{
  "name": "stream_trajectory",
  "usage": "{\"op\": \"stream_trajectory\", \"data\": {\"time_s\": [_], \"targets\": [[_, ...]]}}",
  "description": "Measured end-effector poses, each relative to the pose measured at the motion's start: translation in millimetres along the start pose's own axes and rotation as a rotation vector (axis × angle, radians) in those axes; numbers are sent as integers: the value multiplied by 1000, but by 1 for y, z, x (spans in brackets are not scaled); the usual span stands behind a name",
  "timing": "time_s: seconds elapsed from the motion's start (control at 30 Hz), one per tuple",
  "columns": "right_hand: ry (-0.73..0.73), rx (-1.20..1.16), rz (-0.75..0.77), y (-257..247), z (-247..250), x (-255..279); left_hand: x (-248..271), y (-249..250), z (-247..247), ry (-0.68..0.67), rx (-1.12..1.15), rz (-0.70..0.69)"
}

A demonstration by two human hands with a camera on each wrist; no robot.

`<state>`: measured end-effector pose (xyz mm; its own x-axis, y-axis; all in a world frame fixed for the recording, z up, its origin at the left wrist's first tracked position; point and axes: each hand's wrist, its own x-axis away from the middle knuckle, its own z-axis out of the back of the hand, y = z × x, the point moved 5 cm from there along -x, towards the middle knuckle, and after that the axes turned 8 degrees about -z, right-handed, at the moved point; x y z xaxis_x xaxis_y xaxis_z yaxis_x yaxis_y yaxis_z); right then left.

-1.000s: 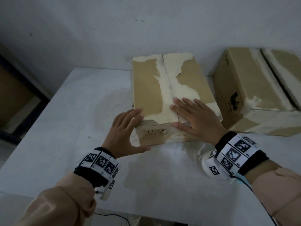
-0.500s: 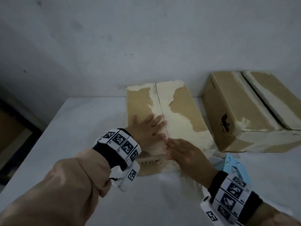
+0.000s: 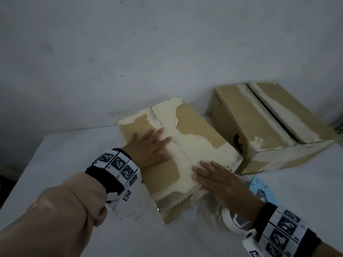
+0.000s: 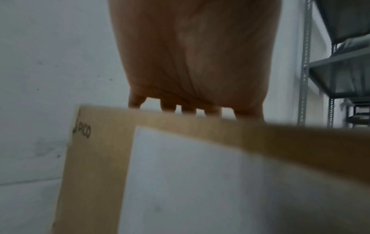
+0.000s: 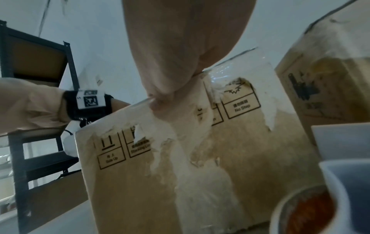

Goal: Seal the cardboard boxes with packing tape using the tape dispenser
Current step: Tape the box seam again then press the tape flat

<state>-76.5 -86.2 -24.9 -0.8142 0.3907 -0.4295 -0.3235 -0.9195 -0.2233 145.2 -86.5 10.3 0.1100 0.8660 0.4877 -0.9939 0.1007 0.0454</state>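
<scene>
A worn cardboard box (image 3: 196, 134) with torn pale patches lies on the white table (image 3: 74, 156), its two top flaps meeting at a centre seam. My left hand (image 3: 148, 147) lies flat on the left flap with straight fingers reaching toward the seam. My right hand (image 3: 217, 180) presses flat on the near right corner of the top, over the clear tape (image 5: 226, 69) that wraps down the front face. The light-blue tape dispenser (image 3: 258, 186) lies on the table just right of my right wrist; its roll (image 5: 308, 210) shows in the right wrist view.
A second cardboard box (image 3: 263, 125) with an unsealed gap between its flaps sits at the right against the grey wall. Metal shelving stands to both sides (image 5: 30, 95) (image 4: 340, 71). The table's near and left parts are bare.
My left hand moved from the box's front-left corner up onto the left flap. My right hand stayed pressed on the near right part of the top. The camera view has shifted.
</scene>
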Motion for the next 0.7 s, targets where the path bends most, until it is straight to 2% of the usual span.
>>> {"op": "stream_trajectory", "data": {"time_s": [0.17, 0.27, 0.4, 0.47, 0.57, 0.7], "targets": [[44, -42, -422, 18, 9, 62, -12, -1, -4, 167, -28, 37], [-7, -137, -539, 18, 15, 82, -15, 0, -6, 225, 15, 80], [-98, -300, -478, -10, 11, 56, -11, 4, -10, 265, 138, 132], [-174, -393, -612, -15, -1, 38, -8, 1, -13, 256, 145, 186], [-110, -509, -718, -11, -8, 8, -1, -2, -22, 231, 179, 279], [-324, -527, -871, 9, -7, -29, 19, 11, -33, 288, 256, 355]]}}
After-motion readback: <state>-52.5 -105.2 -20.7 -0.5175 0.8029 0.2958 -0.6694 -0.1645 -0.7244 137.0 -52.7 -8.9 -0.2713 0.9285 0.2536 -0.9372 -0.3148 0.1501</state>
